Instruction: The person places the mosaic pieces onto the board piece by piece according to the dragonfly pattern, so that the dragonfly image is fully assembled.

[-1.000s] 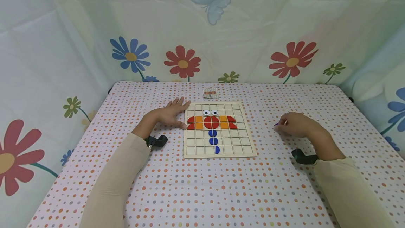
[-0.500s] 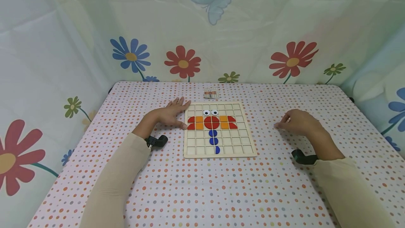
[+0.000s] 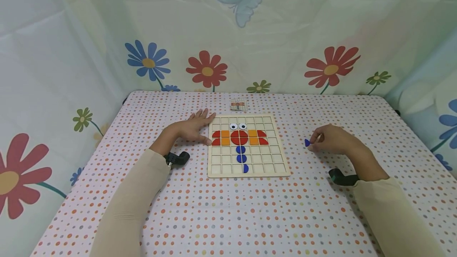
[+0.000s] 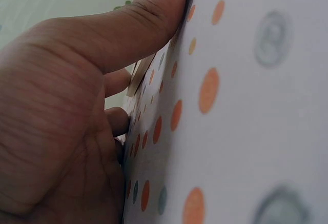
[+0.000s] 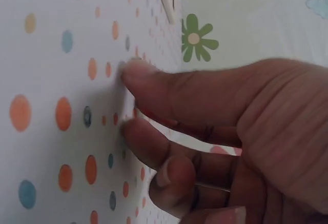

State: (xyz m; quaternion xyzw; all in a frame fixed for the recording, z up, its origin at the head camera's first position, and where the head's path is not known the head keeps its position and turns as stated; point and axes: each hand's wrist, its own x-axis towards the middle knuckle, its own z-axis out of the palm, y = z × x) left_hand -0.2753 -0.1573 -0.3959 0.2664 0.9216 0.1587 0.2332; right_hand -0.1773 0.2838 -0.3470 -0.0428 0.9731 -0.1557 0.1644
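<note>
A pale wooden grid board (image 3: 264, 162) lies flat on the table, with flat coloured pieces and two googly-eye pieces set in its squares. My left hand (image 3: 192, 129) rests at the board's left side, fingers spread, thumb and index finger on the rim. In the left wrist view, that thumb (image 4: 148, 24) presses on the board's edge. To the right of the board, my right hand (image 3: 332, 140) pinches a small blue piece (image 3: 307, 142) between thumb and fingertips, just over the table. The right wrist view shows the thumb (image 5: 174, 90) and curled fingers; the piece is hidden there.
A small picture card (image 3: 238, 104) with a gridded design lies behind the board. Dotted cloth covers the table (image 3: 250, 217). A flower-printed curtain (image 3: 278, 43) rises behind and at both sides. Each wrist carries a black camera mount.
The blue piece at my right fingertips, tucked in and then hidden earlier, now sticks out to the left of them. The right fingers have shifted slightly. My left hand and the board stay put.
</note>
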